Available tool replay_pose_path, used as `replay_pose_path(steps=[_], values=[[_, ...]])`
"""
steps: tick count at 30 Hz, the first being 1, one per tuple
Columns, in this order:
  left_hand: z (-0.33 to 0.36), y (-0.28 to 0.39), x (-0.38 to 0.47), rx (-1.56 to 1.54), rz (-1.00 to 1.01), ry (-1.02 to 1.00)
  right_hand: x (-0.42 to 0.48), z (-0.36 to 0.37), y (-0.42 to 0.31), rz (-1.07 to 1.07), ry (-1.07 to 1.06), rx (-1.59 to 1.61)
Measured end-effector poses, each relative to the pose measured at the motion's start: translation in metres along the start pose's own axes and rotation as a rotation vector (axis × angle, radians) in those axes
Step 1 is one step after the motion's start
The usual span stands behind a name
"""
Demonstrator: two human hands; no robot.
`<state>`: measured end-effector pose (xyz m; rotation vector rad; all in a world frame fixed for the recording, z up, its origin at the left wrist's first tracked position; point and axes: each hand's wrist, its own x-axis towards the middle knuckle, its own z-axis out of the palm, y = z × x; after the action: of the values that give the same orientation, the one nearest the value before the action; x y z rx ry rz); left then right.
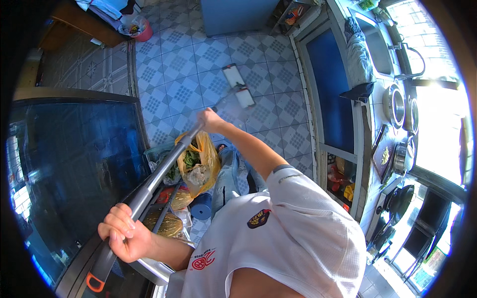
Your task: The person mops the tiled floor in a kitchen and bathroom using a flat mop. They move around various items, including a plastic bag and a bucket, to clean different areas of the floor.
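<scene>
My left hand (126, 232) is wrapped around the upper part of a grey telescopic mop handle (169, 160), a little below its orange hanging loop (95, 282). Farther down the pole, my right hand (209, 120) grips it too. The handle runs diagonally away from me to a flat mop head (239, 86) on the patterned tile floor (182, 61). That head has two white panels with a dark joint between them. The lower pole near the joint is blurred.
Beside my legs stand a yellow plastic bag (208, 160) of leafy greens, pumpkins (164, 223) and a blue roll (201, 206). A dark glass door (78, 160) is at left, a pink bin (143, 31) far left. A counter with a sink (376, 48) and pots (402, 158) lines the right.
</scene>
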<state>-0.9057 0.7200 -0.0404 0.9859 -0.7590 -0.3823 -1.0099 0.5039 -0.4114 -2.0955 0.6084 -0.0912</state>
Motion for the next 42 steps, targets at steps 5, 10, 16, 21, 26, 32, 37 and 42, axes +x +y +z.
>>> replay_pose_path(steps=[5, 10, 16, 21, 26, 32, 37, 42], values=[[-0.029, 0.025, 0.006, 0.072, 0.079, -0.034, 0.031, 0.005, -0.055, -0.103, 0.115, 0.073], [-0.049, 0.058, 0.029, -0.074, 0.149, -0.065, -0.018, 0.004, -0.11, 0.043, 0.322, 0.115], [-0.034, 0.01, 0.038, -0.221, 0.025, -0.251, -0.108, 0.01, -0.094, 0.301, 0.664, 0.062], [0.0, -0.06, 0.041, -0.557, -0.233, -0.387, -0.17, 0.04, -0.042, 0.5, 0.774, -0.001], [0.036, -0.103, 0.044, -0.575, -0.408, -0.497, -0.19, 0.07, -0.015, 0.693, 0.817, 0.063], [0.038, -0.076, 0.098, -0.556, -0.344, -0.709, -0.134, 0.059, -0.04, 0.626, 0.849, 0.128], [0.049, -0.034, 0.147, -0.463, -0.191, -0.864, -0.057, 0.021, -0.079, 0.476, 0.882, 0.209], [0.066, -0.017, 0.177, -0.378, -0.128, -1.027, 0.004, -0.014, -0.087, 0.342, 0.85, 0.283]])
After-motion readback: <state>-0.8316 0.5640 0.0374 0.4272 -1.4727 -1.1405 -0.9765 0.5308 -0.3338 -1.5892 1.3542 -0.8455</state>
